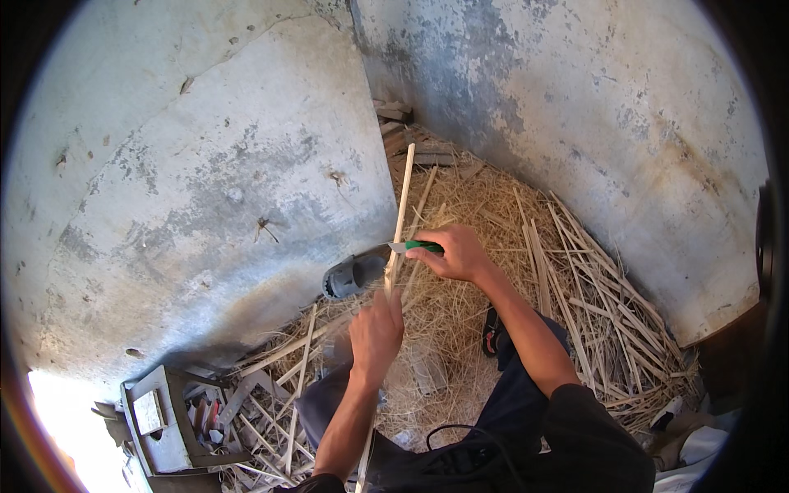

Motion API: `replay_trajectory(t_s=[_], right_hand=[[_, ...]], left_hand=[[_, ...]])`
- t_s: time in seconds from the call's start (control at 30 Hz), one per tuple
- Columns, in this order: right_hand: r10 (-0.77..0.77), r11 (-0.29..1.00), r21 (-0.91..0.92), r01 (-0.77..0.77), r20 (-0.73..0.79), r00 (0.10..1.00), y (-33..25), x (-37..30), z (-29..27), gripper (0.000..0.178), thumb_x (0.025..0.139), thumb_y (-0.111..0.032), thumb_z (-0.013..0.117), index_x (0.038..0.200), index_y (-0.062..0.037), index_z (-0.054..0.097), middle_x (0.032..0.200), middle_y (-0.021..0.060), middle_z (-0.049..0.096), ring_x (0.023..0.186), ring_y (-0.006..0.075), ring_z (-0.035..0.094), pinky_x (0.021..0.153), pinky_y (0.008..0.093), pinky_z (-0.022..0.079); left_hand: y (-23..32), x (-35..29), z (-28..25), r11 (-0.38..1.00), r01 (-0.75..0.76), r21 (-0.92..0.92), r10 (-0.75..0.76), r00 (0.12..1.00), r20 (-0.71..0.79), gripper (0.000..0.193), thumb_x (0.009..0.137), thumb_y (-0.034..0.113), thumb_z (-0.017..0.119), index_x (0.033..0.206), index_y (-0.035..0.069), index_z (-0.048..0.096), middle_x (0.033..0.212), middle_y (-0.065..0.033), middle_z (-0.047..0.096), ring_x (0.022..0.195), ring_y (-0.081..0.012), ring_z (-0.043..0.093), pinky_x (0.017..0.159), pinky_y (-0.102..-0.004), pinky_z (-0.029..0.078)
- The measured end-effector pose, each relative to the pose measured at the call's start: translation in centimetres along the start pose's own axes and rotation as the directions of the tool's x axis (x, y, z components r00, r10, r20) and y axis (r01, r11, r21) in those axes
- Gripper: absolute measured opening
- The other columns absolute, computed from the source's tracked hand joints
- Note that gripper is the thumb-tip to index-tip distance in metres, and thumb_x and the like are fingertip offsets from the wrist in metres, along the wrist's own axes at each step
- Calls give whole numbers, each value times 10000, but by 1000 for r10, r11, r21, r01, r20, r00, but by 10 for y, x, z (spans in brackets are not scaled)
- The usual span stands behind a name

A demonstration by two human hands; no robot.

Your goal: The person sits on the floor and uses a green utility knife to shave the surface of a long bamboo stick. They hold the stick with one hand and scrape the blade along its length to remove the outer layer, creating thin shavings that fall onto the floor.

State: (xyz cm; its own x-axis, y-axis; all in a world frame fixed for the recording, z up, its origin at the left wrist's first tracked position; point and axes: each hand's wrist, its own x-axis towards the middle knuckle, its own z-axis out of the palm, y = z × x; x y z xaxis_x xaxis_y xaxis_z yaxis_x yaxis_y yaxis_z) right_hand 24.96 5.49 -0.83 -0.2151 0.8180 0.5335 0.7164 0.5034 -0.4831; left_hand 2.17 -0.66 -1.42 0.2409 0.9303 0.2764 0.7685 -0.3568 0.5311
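Note:
A long, pale strip of bamboo or wood (405, 193) stands tilted in front of me, its lower end running down past my left forearm. My left hand (376, 335) is closed around it below the middle. In my right hand (453, 251) is a green-handled utility knife (424, 246), gripped with the fingers wrapped round the handle. Its blade points left and lies against the strip, a little above my left hand. Around the blade the strip's surface looks rough, with thin curls or fibres hanging off.
Straw-like shavings (481, 193) cover the floor. Many loose strips (604, 308) lie along the right wall. A grey plastic container (352, 276) rests against the left wall (246, 156). At the lower left is an open-fronted grey box (177, 419) beside scraps. One sandalled foot (491, 333) shows near my right forearm.

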Motion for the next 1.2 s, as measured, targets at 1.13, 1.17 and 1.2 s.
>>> replay_trajectory(t_s=[1.13,1.17,1.2], right_hand=[[525,623,648,-438,68,848,27,3,-37,493,981,-485,730,1266,-83,760,754,-18,654,558,79,464,540,283,349],[523,600,671,-436,83,848,28,3,-38,464,998,-440,717,1288,-79,743,707,-36,579,541,70,412,530,282,319],[521,576,693,-434,97,848,29,2,-38,436,1016,-396,704,1310,-75,727,660,-55,505,524,62,361,520,281,289]], left_hand=[[25,-6,-14,987,34,-160,29,928,372,471,1051,453,602,933,-2,629,662,-236,652,696,-471,679,676,-559,521],[25,-5,-16,978,38,-205,43,927,373,486,1051,459,609,892,0,614,649,-228,645,669,-466,672,652,-563,517],[23,-3,-16,967,51,-250,47,928,371,492,1043,475,621,937,-6,619,676,-224,654,684,-443,683,667,-545,524]])
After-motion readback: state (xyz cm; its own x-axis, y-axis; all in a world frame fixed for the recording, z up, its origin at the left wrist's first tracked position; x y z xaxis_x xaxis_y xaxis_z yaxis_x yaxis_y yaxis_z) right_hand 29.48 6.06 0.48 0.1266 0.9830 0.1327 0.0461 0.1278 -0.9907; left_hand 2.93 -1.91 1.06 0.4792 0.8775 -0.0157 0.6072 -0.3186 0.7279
